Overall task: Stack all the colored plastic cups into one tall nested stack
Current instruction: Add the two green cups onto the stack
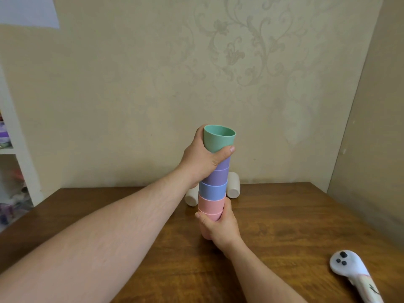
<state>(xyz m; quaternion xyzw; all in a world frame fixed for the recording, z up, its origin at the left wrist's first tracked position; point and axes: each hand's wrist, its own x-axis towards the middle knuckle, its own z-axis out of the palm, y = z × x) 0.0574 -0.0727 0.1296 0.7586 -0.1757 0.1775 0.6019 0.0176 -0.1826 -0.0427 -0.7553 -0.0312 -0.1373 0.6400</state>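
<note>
A tall nested stack of plastic cups [214, 184] stands upright near the middle of the wooden table [284, 226]. From the bottom it shows pink cups [211, 204], a blue cup [213, 191], purple cups [217, 176] and a green cup [218, 138] on top with its mouth up. My left hand [202, 159] wraps around the green cup and the upper purple one. My right hand [219, 226] grips the pink cups at the base. Two cream cups lie on their sides behind the stack, one to the left [192, 199] and one to the right [233, 188].
A white controller-like object with black buttons [349, 270] lies at the table's front right. A wallpapered wall runs behind the table and along its right side. White shelves [13, 149] with blurred items stand at the left.
</note>
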